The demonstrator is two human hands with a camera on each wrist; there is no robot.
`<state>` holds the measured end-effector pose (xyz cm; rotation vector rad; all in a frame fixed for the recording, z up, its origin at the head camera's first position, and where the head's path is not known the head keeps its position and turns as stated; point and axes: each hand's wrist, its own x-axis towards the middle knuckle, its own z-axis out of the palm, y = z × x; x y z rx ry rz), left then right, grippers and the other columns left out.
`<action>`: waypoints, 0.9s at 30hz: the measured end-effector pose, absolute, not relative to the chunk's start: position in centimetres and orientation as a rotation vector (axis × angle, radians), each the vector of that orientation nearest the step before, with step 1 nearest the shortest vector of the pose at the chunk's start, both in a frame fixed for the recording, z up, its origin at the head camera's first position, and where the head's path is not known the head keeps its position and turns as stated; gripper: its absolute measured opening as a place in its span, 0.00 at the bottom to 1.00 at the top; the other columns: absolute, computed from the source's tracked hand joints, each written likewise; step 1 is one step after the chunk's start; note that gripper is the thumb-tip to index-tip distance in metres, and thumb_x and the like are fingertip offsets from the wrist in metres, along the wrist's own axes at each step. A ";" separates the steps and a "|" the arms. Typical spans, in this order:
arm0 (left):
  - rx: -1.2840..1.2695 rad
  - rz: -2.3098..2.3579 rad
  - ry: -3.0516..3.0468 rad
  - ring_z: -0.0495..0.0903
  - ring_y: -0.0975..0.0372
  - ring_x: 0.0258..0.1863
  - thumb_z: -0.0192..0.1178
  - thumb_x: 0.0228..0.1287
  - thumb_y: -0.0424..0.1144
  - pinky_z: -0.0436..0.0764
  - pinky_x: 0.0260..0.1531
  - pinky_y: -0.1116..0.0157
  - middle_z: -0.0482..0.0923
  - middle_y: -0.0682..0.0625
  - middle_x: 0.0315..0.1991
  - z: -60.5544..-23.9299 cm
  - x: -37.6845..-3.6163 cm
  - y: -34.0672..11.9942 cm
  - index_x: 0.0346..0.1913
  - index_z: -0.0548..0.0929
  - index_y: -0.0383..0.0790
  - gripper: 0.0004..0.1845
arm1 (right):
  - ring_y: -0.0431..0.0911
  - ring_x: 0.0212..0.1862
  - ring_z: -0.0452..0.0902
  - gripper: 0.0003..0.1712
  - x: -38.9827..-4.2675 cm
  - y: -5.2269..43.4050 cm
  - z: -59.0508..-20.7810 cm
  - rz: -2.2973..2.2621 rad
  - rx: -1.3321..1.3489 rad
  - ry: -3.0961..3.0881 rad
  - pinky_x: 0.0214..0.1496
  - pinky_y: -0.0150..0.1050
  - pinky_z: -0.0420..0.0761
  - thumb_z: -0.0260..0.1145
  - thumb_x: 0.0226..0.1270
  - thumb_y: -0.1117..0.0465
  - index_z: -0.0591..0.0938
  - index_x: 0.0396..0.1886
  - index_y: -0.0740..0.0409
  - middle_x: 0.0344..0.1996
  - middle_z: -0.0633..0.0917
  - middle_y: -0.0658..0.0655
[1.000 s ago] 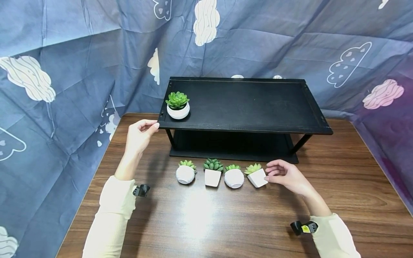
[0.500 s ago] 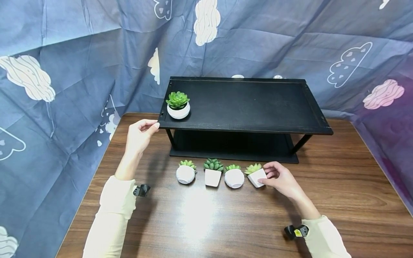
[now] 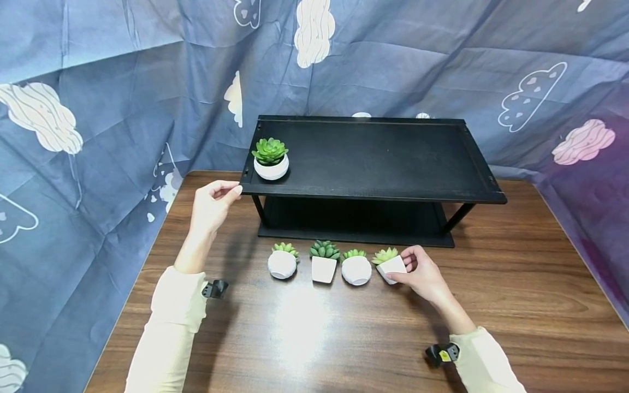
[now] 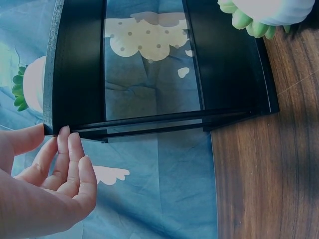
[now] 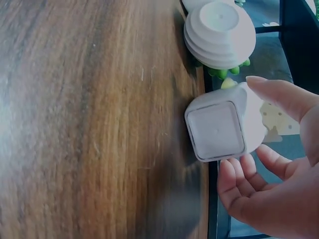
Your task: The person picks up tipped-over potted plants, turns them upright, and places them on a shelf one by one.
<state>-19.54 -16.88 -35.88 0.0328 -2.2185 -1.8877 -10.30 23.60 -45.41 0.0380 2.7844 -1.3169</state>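
A cloud-print cloth backed the wooden table (image 3: 314, 338). The left hand (image 3: 212, 204) rested relaxed fingertips on the black shelf (image 3: 373, 158) corner, holding nothing. The right hand (image 3: 422, 273) pinched the square succulent pot (image 3: 390, 266), tilted at the row's right end; a firmer, level grip would probably serve best.

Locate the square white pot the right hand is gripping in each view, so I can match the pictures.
Head: the square white pot is low and right of centre, the right end of the row of four pots on the table, tilted in the right hand.
Left wrist: not in it.
Right wrist: centre right, its square base facing the camera, thumb above and fingers below.
Shared landmark: the black shelf, along the right edge in the right wrist view.
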 end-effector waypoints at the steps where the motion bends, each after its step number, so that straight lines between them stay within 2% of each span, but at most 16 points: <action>1: 0.032 -1.890 -2.220 0.78 0.70 0.25 0.60 0.58 0.28 0.73 0.33 0.76 0.80 0.58 0.25 -35.9 -19.5 -16.9 0.42 0.79 0.21 0.12 | 0.48 0.34 0.67 0.28 -10.3 23.5 -45.5 -1.308 0.039 2.792 0.31 0.31 0.67 0.75 0.44 0.62 0.68 0.41 0.66 0.32 0.72 0.59; 5: 0.027 -1.899 -2.219 0.78 0.70 0.25 0.60 0.58 0.28 0.73 0.34 0.76 0.78 0.62 0.24 -35.8 -19.5 -16.8 0.42 0.78 0.20 0.12 | 0.48 0.33 0.67 0.28 -10.5 23.3 -45.7 -1.283 0.054 2.822 0.31 0.31 0.67 0.75 0.43 0.63 0.68 0.39 0.66 0.30 0.72 0.58; 15: 0.028 -1.897 -2.215 0.78 0.70 0.25 0.60 0.57 0.28 0.73 0.34 0.76 0.80 0.57 0.26 -35.8 -19.5 -16.9 0.42 0.79 0.20 0.12 | 0.47 0.33 0.67 0.28 -10.5 23.0 -45.7 -1.255 0.030 2.861 0.31 0.32 0.66 0.76 0.41 0.63 0.68 0.37 0.66 0.29 0.71 0.57; 21: 0.024 -1.888 -2.210 0.78 0.70 0.24 0.59 0.57 0.27 0.74 0.33 0.76 0.82 0.47 0.29 -35.8 -19.6 -16.8 0.42 0.78 0.20 0.12 | 0.47 0.32 0.67 0.27 -10.6 23.4 -45.6 -1.276 -0.014 2.851 0.31 0.31 0.66 0.75 0.39 0.66 0.69 0.38 0.66 0.30 0.72 0.58; 27: 0.031 -1.887 -2.211 0.78 0.70 0.24 0.59 0.57 0.27 0.73 0.34 0.76 0.82 0.51 0.27 -35.9 -19.6 -16.8 0.42 0.79 0.21 0.12 | 0.48 0.34 0.66 0.27 -10.7 23.8 -45.2 -1.263 -0.028 2.812 0.33 0.33 0.66 0.73 0.40 0.68 0.69 0.40 0.67 0.32 0.72 0.59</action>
